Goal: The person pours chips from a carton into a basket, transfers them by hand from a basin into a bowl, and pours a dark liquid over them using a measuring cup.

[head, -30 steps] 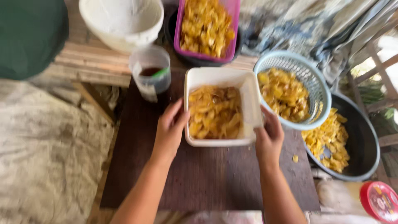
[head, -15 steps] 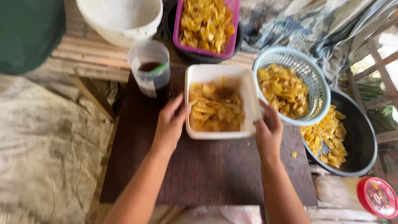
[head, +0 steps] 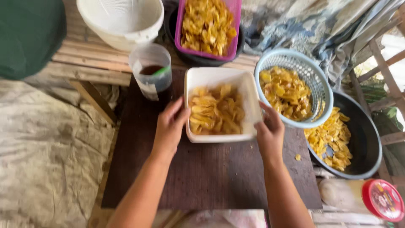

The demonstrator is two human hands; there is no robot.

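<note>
A white square tub (head: 211,78) holding yellow chips (head: 217,109) sits on a dark wooden board (head: 202,173). My left hand (head: 168,126) grips the tub's left wall, thumb on the rim. My right hand (head: 270,133) grips its right front corner. The chips are heaped toward the near side of the tub.
A clear cup of dark liquid (head: 152,76) stands left of the tub. Behind it are a white bucket (head: 122,21) and a purple tray of chips (head: 209,25). To the right: a pale blue basket (head: 314,80), a black basin (head: 363,143), a red lid (head: 382,198).
Both hands have stayed on the tub's sides. The tub has shifted slightly and the chips have slid toward its near side.
</note>
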